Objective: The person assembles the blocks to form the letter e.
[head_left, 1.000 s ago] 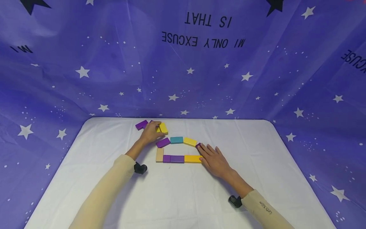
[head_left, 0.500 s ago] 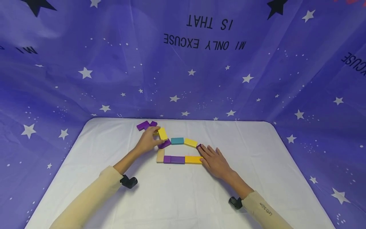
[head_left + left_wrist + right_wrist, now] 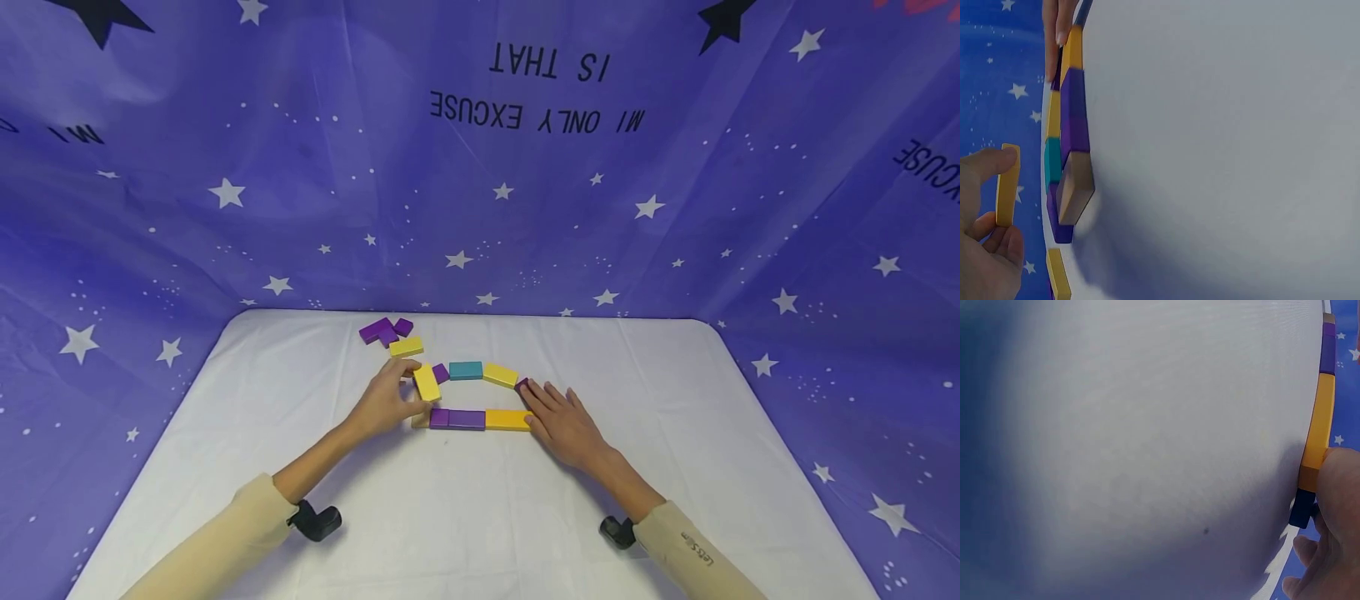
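My left hand (image 3: 384, 398) pinches a yellow block (image 3: 427, 382) between thumb and fingers, raised over the left end of a ring of blocks. Below it, a plain wooden block (image 3: 1077, 190) and a purple block (image 3: 1059, 220) form that end. A teal block (image 3: 466, 371) and a second yellow block (image 3: 500, 375) run along the far side. Purple blocks (image 3: 459, 419) and an orange-yellow block (image 3: 507, 420) make the near side. My right hand (image 3: 566, 425) rests with fingers extended over the ring's right end, mostly hiding it; a dark blue block (image 3: 1302, 509) shows there in the right wrist view.
Behind the ring, toward the back left, lie several loose purple blocks (image 3: 377, 331) and one loose yellow block (image 3: 407, 347). A white cloth (image 3: 480, 517) covers the table. Blue star-printed curtains (image 3: 480, 192) rise at the back and sides.
The left hand has taken a yellow block from the loose group at the back left and brought it nearer, over the ring's left end. The right hand has stayed in place.
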Tool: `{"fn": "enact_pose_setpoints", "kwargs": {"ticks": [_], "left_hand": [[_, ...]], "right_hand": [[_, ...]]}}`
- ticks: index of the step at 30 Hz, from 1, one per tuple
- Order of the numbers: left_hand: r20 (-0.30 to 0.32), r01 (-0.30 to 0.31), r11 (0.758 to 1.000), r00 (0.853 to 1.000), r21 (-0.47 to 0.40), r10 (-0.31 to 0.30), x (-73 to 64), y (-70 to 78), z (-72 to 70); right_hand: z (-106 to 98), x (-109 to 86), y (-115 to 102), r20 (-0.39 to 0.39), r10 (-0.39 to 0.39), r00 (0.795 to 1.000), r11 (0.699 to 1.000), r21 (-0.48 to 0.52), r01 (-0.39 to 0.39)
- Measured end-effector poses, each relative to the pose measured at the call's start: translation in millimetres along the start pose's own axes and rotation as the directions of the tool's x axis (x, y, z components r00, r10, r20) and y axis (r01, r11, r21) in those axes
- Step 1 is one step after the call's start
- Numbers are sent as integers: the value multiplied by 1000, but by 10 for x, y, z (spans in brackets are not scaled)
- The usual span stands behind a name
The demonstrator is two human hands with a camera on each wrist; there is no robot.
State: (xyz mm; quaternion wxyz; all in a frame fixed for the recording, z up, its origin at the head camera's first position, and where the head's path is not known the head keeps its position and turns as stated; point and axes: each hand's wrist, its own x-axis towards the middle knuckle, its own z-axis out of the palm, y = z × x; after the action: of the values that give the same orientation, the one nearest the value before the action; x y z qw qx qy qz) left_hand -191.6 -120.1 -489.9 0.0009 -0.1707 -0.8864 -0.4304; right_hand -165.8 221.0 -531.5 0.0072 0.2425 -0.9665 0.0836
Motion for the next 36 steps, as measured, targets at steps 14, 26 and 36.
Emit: {"fn": "enact_pose_setpoints", "kwargs": {"ticks": [14,26,36], "left_hand": [[-6,19,998,1000,-61,-20,-587,60,294],[-36,71,998,997,1,-70,-806,14,428],[-26,71,997,997,36,-70,-825,-9,466]], "right_hand": [[13,7,7,8,-3,1000,1000,9,3],[-27,5,-12,5,-4,1000,1000,13,4],[-31,8,-30,28,12,1000,1000,12,-13]]}}
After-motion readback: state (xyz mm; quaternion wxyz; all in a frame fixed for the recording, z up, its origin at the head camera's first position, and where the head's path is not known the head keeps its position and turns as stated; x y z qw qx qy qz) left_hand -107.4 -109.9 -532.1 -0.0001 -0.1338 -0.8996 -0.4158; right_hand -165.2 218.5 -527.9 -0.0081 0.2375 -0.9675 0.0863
